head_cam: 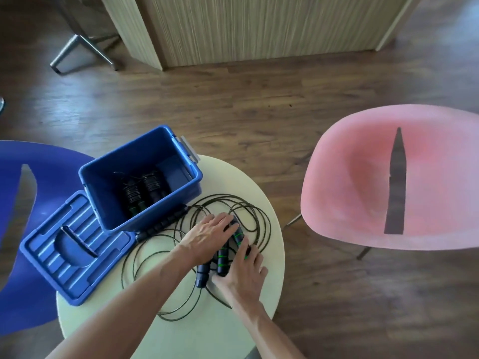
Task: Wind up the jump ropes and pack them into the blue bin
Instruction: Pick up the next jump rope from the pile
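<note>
The blue bin [155,151] stands open on the round cream table [207,332], with two wound jump ropes [145,189] lying inside. Loose black rope [254,216] sprawls in loops across the table. Two black handles with green rings [223,259] and a plain black handle [202,274] lie together in the middle. My left hand [207,235] rests on their far ends with straight fingers. My right hand [246,273] holds the green-ringed handles between thumb and fingers. Another black handle [163,224] lies against the bin's front.
The bin's blue lid [72,250] lies on the table's left side, overhanging the edge. A blue chair [15,203] stands to the left and a pink chair [388,177] to the right. Wood floor and a wooden cabinet [259,29] lie beyond.
</note>
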`<move>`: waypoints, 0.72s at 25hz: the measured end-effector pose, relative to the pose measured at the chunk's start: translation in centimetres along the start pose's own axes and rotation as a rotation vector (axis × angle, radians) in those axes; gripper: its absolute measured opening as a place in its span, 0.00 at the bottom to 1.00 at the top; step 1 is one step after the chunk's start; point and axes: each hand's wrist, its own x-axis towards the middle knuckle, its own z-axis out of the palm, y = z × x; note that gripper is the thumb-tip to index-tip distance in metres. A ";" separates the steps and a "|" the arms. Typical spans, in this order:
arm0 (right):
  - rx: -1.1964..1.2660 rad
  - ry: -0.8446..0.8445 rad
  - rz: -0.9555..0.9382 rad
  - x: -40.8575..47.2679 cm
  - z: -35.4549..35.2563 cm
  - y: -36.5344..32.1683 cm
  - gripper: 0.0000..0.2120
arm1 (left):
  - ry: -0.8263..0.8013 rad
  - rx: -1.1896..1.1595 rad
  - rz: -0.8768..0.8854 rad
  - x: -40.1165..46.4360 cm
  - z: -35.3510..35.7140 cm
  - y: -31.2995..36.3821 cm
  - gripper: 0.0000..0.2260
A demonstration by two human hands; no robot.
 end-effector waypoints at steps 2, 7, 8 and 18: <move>0.021 -0.002 0.033 0.3 0.5 -0.1 0.51 | -0.056 -0.050 0.060 0.9 0.5 0.3 0.32; 0.050 -0.116 0.035 1.3 0.2 0.3 0.39 | -0.201 0.050 0.100 1.6 0.7 0.0 0.36; 0.059 -0.122 0.027 1.4 0.2 0.5 0.37 | -0.213 0.078 0.116 1.7 0.8 -0.2 0.36; -0.065 -0.120 -0.145 1.2 -3.3 3.4 0.33 | -0.042 0.010 0.164 -0.7 -0.5 0.5 0.28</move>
